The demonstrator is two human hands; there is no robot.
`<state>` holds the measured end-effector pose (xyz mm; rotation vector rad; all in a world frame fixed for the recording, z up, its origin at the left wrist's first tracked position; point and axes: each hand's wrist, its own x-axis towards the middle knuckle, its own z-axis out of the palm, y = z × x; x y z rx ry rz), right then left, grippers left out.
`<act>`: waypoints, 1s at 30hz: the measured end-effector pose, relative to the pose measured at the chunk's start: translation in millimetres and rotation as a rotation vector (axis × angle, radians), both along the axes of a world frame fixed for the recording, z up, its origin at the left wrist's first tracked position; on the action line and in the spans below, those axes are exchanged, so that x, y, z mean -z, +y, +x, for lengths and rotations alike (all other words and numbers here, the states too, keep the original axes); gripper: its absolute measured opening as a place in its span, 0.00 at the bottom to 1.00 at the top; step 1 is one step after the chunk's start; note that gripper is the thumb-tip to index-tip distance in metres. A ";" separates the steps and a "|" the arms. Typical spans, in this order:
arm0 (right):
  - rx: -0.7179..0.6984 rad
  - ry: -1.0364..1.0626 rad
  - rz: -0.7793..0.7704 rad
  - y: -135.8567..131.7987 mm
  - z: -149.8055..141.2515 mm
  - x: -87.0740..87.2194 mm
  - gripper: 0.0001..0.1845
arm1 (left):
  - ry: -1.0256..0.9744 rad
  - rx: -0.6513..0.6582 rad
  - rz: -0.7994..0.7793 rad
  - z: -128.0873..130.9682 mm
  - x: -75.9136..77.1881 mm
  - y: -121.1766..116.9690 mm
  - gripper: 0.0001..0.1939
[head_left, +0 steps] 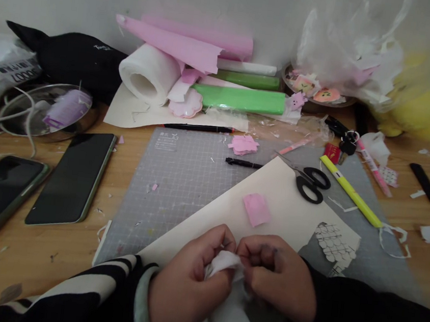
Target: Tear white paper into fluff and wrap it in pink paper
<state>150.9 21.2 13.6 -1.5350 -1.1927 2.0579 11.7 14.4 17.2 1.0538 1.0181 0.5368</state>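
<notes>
My left hand (198, 277) is closed on a crumpled white tissue (231, 321) near the front edge of the table. Beside it, my right hand (278, 275) pinches the upper edge of the same tissue, and the fingertips of both hands almost meet. The tissue hangs below the hands in loose folds. Just beyond them, a small pink paper square (256, 210) lies on a cream paper sheet (193, 223). Black-handled scissors (310, 185) rest at that sheet's upper right edge.
A grey cutting mat (152, 175) lies under the sheet. Two phones (72, 179) are at the left. Behind the mat sit a tissue roll (147, 74), pink paper (181, 42) and a green packet (244, 100). At the right are a yellow marker (352, 192) and keys (347, 143).
</notes>
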 end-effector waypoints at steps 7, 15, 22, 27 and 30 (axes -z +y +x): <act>0.171 0.149 -0.077 12.5 7.9 -4.8 0.03 | -0.030 -0.019 -0.071 -1.5 1.5 -0.9 0.05; 0.128 0.020 -0.062 6.4 -2.8 -7.6 0.05 | -0.079 -0.066 -0.070 -0.2 5.1 -0.9 0.04; 0.078 0.104 -0.166 10.7 4.7 -3.4 0.01 | -0.042 -0.050 -0.074 -1.9 4.8 -1.0 0.04; 0.142 0.284 -0.150 14.8 9.8 0.8 0.06 | -0.055 -0.037 -0.075 -2.3 1.9 0.0 0.04; 0.038 0.206 -0.133 7.7 6.9 4.2 0.06 | -0.087 -0.047 -0.066 -1.2 2.0 0.2 0.04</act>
